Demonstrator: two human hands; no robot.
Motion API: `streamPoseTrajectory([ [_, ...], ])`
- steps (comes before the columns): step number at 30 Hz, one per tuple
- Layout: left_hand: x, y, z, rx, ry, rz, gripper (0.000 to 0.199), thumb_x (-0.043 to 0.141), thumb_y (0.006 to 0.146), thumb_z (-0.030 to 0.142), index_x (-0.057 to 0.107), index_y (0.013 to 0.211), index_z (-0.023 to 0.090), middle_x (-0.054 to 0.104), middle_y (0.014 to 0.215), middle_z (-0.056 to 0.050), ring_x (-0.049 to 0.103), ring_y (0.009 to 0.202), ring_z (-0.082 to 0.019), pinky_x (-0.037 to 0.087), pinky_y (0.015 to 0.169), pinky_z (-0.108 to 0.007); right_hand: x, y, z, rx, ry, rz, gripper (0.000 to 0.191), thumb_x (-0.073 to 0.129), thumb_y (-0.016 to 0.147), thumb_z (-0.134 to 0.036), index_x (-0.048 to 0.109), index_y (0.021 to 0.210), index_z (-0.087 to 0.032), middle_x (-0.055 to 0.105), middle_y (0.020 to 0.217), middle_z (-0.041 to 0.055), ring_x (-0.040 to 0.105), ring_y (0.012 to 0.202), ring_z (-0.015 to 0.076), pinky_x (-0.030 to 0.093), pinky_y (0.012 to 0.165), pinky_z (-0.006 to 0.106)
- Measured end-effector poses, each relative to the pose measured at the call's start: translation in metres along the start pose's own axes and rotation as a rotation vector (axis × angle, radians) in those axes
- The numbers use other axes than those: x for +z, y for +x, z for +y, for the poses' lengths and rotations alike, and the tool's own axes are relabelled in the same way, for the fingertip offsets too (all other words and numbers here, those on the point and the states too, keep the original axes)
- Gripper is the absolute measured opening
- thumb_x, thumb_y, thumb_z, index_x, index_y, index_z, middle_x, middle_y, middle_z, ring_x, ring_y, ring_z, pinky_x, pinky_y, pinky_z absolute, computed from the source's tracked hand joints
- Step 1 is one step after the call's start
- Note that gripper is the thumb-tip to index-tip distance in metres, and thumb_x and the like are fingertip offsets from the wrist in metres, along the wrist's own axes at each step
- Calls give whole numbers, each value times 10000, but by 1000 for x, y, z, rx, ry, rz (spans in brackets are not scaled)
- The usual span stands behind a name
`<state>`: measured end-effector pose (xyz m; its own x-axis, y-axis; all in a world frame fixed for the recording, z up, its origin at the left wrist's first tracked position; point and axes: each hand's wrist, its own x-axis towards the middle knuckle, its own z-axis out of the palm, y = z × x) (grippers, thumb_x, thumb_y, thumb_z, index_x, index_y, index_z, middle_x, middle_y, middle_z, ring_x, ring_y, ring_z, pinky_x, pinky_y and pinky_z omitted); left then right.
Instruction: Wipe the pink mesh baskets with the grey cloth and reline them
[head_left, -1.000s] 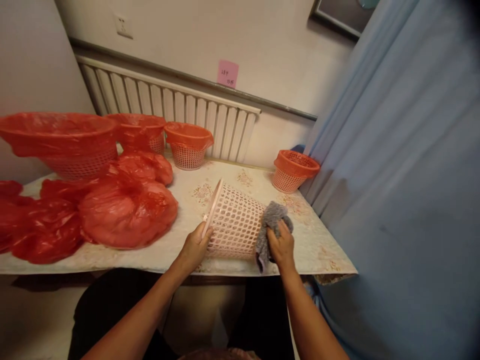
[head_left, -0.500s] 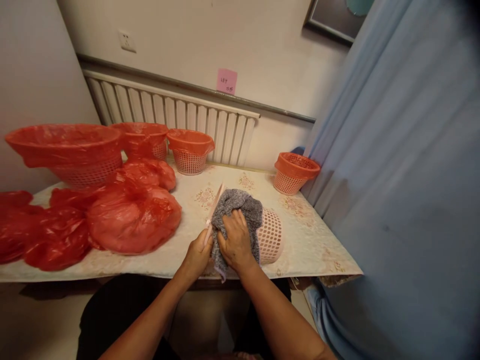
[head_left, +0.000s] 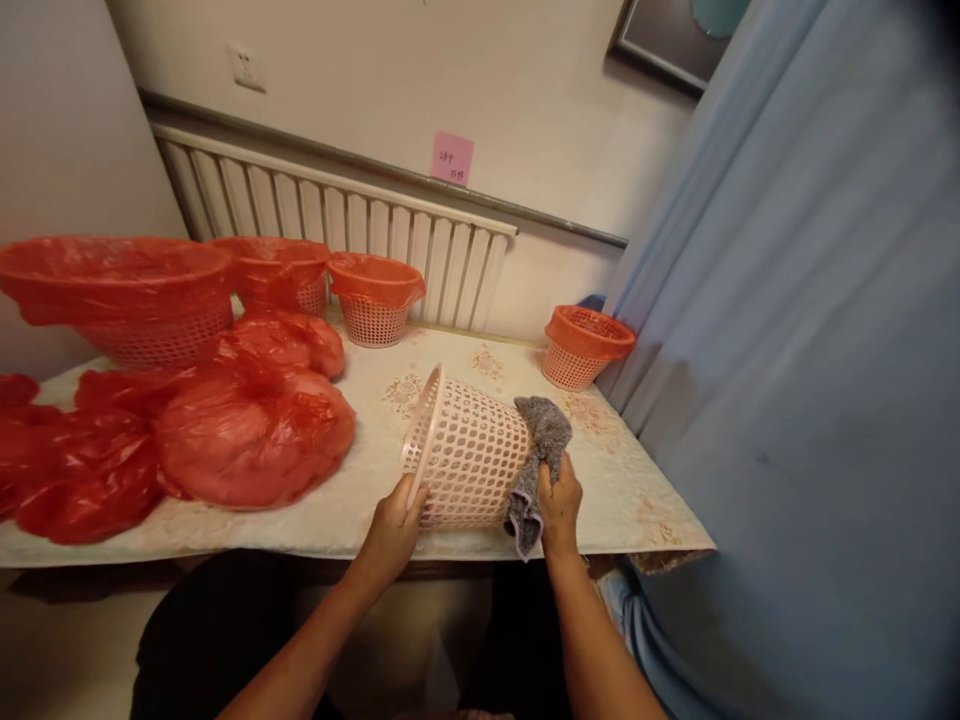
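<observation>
Left grip: pale basket; right grip: grey cloth; pink note: handwriting unclear

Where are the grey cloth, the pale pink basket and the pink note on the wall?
Grey cloth (head_left: 547, 425): head view, on its bunched upper part.
Pale pink basket (head_left: 476, 455): head view, on its perforated side.
Pink note (head_left: 452, 160): head view, middle of the paper.

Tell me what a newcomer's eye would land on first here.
Probably the mass of red plastic bags filling the table's left side, with red-lined baskets behind. Next, front and center, the pale pink perforated basket lying tipped, its rim in the left hand and a gray cloth in the right hand at its base.
</observation>
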<state>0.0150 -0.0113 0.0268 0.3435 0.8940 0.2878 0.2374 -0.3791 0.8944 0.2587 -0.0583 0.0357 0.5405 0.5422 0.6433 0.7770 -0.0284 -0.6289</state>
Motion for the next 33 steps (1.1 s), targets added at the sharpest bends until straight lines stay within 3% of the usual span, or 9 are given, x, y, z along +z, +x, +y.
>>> streamPoseTrajectory([
  [3,-1,-2,-2,13,-20,-25,267,340,921,391,518,918,192,572,762,-9,558,761,-191,429,717,-293,1,-11,-8,-16,7,30,322,383,823,-254,587,1056,-164,628,1056,114,534,1069,258,415,936,445],
  [7,-3,-3,-3,17,-10,-28,278,336,924,397,521,893,193,594,797,-22,566,773,-194,437,723,-291,7,-22,-33,-147,7,0,332,408,815,-210,595,1083,-152,594,1172,130,469,1197,265,355,1027,492],
  [14,-1,-7,-1,27,5,-12,299,340,918,394,549,909,181,628,801,-32,602,769,-199,466,715,-289,12,-38,-86,-420,20,-183,336,434,808,-148,582,1109,-136,579,1197,140,362,1309,273,278,1080,560],
  [20,2,-9,-8,88,22,29,280,359,894,367,551,969,177,663,889,-77,631,838,-215,498,783,-331,19,-43,-126,-463,-13,-297,310,495,782,-151,597,1075,-155,580,1156,121,342,1311,277,232,1105,550],
  [28,8,-5,-4,31,26,70,316,355,891,393,557,1000,176,663,844,-61,632,756,-207,510,710,-324,29,-21,-121,-499,26,-241,373,496,772,-109,584,1130,-164,589,1175,114,410,1262,258,298,1092,502],
  [33,10,-9,-6,-8,53,44,292,345,896,415,535,863,196,608,726,-27,603,712,-205,483,693,-319,25,1,-98,-442,46,-221,404,456,755,-61,615,1106,-182,600,1184,97,467,1220,222,351,1075,429],
])
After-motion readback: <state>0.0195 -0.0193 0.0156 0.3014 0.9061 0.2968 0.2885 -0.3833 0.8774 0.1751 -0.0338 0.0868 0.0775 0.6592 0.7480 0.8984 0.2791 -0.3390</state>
